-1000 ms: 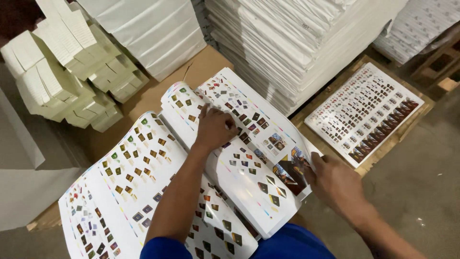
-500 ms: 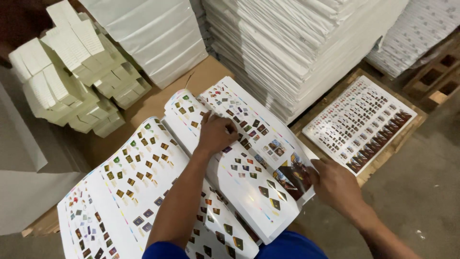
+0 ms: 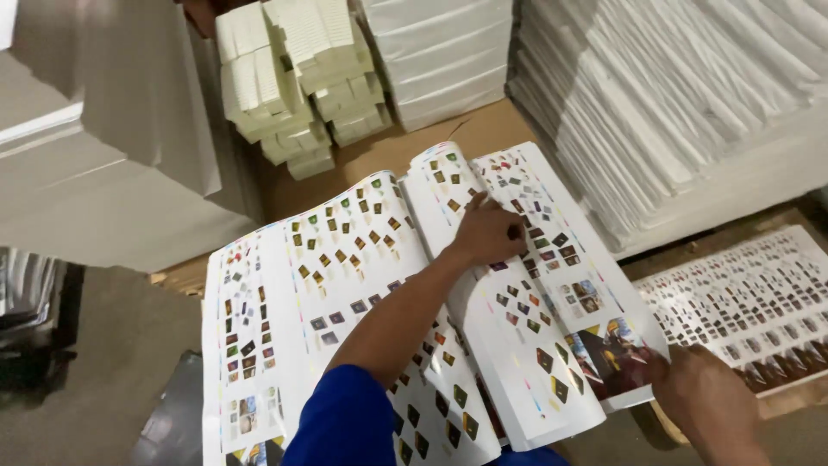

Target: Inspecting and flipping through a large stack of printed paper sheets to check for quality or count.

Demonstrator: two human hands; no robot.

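A pile of large white printed sheets [image 3: 345,285], dotted with small coloured pictures, lies in front of me. The top sheets are bent over into a fold [image 3: 535,345] on the right side. My left hand [image 3: 487,231] presses flat on the fold near its far end, fingers closed together, the blue-sleeved arm reaching across the pile. My right hand [image 3: 703,401] grips the near right corner of the folded sheets, next to a dark picture.
Tall stacks of white sheets [image 3: 673,95] rise at the back right. Bundles of cream folded cartons [image 3: 293,78] sit at the back left on a brown board [image 3: 483,129]. Another printed stack [image 3: 759,302] lies on a pallet to the right. Grey floor [image 3: 103,362] lies on the left.
The view has swung left and closer. My left hand slid a little along the fold; my right hand keeps its hold on the corner.
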